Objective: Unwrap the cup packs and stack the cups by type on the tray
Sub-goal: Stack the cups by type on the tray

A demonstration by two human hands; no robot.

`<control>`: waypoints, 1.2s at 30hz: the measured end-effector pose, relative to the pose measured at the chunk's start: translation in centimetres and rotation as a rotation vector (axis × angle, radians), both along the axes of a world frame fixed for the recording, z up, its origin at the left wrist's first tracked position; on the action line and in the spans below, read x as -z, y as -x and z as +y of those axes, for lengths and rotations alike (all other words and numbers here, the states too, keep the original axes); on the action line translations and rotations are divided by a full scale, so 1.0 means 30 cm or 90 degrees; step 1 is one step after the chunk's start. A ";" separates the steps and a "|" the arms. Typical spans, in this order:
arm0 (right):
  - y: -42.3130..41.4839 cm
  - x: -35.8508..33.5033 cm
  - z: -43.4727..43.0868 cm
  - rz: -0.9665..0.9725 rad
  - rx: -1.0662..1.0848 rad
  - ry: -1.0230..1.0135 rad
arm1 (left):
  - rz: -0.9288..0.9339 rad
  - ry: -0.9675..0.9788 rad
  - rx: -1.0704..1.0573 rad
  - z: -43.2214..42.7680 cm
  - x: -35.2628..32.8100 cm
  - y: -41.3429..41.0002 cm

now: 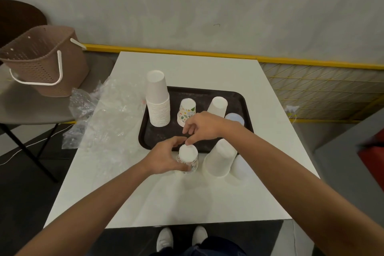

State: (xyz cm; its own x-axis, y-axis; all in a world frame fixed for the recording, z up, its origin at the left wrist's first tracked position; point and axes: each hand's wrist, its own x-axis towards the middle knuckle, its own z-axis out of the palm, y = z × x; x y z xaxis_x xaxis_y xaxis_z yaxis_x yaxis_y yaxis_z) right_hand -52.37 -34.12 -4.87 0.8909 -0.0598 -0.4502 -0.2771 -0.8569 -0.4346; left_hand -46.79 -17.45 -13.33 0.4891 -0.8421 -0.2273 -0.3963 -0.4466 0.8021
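A: We log the left hand (pixel 164 158) gripping the small patterned paper-cup stack (pixel 188 160), which stands inverted just off the near edge of the dark brown plastic tray (pixel 207 93). The right hand (pixel 204 125) has fingertips at the stack's top; we cannot tell whether it pinches.

B: Risk?

A: We judge a crooked pull could topple it into the neighbouring white cup stack (pixel 220 159).

B: Counts?

A: Two patterned stacks, three white, two pale blue. Four sit on the tray, three off its near edge.
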 end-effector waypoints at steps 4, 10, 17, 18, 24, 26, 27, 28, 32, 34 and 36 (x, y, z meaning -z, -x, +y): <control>0.024 0.002 0.022 0.042 -0.023 0.039 | -0.007 0.017 -0.007 -0.003 0.033 0.031; 0.039 0.036 0.053 0.040 -0.054 0.072 | -0.063 0.021 -0.033 -0.006 0.060 0.042; 0.040 0.059 0.045 0.026 -0.048 0.063 | -0.074 0.008 -0.043 -0.016 0.054 0.042; 0.038 0.058 0.041 0.025 -0.046 0.056 | -0.072 0.009 -0.044 -0.017 0.051 0.039; 0.021 0.019 0.013 -0.018 -0.019 0.002 | -0.070 0.033 -0.055 -0.029 -0.008 0.012; 0.012 -0.008 0.001 -0.033 -0.015 -0.012 | -0.071 0.041 -0.063 -0.033 -0.037 -0.002; 0.007 -0.023 -0.005 -0.040 -0.011 -0.018 | -0.071 0.047 -0.067 -0.036 -0.051 -0.010; 0.001 -0.038 -0.012 -0.049 -0.008 -0.022 | -0.073 0.057 -0.070 -0.040 -0.066 -0.018; -0.032 -0.091 -0.041 -0.092 0.005 -0.038 | -0.092 0.088 -0.083 -0.065 -0.132 -0.051; -0.052 -0.115 -0.059 -0.110 0.008 -0.049 | -0.098 0.099 -0.085 -0.083 -0.160 -0.073; -0.071 -0.139 -0.081 -0.129 0.009 -0.055 | -0.100 0.110 -0.088 -0.106 -0.188 -0.096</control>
State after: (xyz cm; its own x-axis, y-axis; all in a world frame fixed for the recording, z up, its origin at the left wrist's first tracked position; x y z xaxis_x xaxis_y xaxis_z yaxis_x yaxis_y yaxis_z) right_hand -50.24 -36.57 -0.69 0.9629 -0.0424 -0.2663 -0.1889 -0.8110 -0.5538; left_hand -43.91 -20.63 -7.70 0.6200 -0.7846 0.0014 -0.4667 -0.3673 0.8046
